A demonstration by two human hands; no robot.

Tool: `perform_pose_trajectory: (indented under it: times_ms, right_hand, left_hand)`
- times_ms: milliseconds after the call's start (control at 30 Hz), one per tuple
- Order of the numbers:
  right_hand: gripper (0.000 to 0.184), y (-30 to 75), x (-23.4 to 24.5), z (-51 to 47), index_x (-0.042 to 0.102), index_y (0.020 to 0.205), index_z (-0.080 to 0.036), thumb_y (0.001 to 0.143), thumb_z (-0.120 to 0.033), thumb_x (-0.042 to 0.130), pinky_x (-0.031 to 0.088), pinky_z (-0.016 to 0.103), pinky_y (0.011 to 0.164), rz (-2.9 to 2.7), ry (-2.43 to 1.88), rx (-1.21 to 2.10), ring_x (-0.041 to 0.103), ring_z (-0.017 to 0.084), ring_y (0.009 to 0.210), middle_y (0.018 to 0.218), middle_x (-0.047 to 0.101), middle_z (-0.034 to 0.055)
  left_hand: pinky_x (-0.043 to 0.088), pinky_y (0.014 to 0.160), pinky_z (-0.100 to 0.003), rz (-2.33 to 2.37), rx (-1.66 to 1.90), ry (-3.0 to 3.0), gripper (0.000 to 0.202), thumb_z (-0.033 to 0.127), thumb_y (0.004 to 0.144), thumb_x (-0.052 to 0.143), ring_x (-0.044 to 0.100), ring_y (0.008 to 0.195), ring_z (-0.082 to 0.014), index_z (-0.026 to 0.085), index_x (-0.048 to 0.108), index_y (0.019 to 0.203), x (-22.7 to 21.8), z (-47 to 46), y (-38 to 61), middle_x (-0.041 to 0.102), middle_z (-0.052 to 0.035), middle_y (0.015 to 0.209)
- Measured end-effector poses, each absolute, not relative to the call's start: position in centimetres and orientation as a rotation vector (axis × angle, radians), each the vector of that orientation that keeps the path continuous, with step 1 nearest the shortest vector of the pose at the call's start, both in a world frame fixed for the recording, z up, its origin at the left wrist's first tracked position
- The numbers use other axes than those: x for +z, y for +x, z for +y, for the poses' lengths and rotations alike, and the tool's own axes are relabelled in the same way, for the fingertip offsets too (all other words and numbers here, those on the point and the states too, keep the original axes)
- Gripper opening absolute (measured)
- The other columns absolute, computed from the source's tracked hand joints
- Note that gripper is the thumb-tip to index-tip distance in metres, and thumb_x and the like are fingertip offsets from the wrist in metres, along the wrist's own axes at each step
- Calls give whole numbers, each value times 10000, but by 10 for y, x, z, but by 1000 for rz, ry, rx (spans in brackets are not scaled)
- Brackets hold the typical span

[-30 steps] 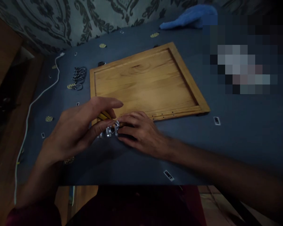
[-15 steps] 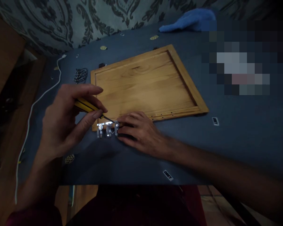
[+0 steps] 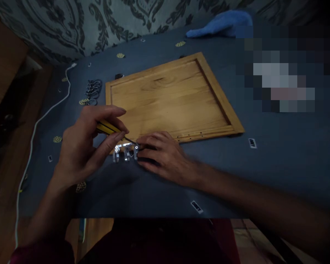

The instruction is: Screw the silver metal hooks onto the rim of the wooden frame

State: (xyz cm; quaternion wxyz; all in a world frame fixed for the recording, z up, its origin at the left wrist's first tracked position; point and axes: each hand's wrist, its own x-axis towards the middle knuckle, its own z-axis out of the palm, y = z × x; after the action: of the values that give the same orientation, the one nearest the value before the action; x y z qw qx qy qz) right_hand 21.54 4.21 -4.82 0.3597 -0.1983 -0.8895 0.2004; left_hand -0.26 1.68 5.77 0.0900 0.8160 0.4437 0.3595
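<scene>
My left hand is closed around the handle of a yellow and black screwdriver. The screwdriver's shaft slants down to the right, its tip at the top of the rightmost metal hook. My right hand rests on the front edge of a framed wooden board, its fingertips closed at that same hook. Two more silver hooks line the edge to the left, with screw heads showing on the nearest. Several small dark holes run along the frame right of my right hand.
Several dark metal hooks lie in a row left of the board. A white cable runs down the left side of the dark tablecloth. At the back lies a blue cloth; a blurred-out patch covers the right.
My left hand and the screwdriver have shifted slightly right and down, the tip staying at the rightmost hook. My right hand keeps its place on the board's edge.
</scene>
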Motion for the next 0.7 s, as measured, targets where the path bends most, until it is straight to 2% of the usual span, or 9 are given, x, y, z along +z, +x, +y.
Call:
perform_pose_trajectory:
  times_ms: [167, 333, 533, 700]
  right_hand:
    - [142, 216, -47, 43, 744, 1013, -176, 977, -282, 658, 496, 479, 967, -2298, -508, 517, 630, 274, 1132, 1227, 721, 117]
    - [156, 216, -48, 43, 739, 1023, -179, 988, -294, 640, 490, 478, 961, -2304, -512, 509, 624, 275, 1134, 1227, 717, 115]
    - [152, 215, -48, 42, 744, 1023, -171, 980, -284, 651, 488, 471, 956, -2300, -504, 497, 621, 279, 1130, 1220, 718, 118]
    - [144, 215, -48, 43, 743, 1027, -192, 981, -293, 652, 482, 470, 968, -2311, -522, 520, 615, 269, 1140, 1228, 717, 104]
  left_hand:
    - [606, 706, -352, 1273, 1060, 2376, 532, 170, 887, 736, 745, 859, -183, 336, 586, 1370, 58, 14, -6, 706, 5, 1036]
    - [584, 712, -290, 1209, 1053, 2422, 531, 132, 883, 740, 749, 878, -154, 291, 594, 1368, 58, 15, -7, 699, 0, 1058]
    - [597, 726, -325, 1179, 1042, 2412, 542, 151, 885, 741, 748, 892, -180, 301, 579, 1381, 54, 16, -11, 708, -12, 1085]
    - [589, 754, -309, 1209, 1048, 2388, 522, 121, 883, 737, 748, 909, -167, 277, 586, 1358, 55, 15, -9, 707, 2, 1067]
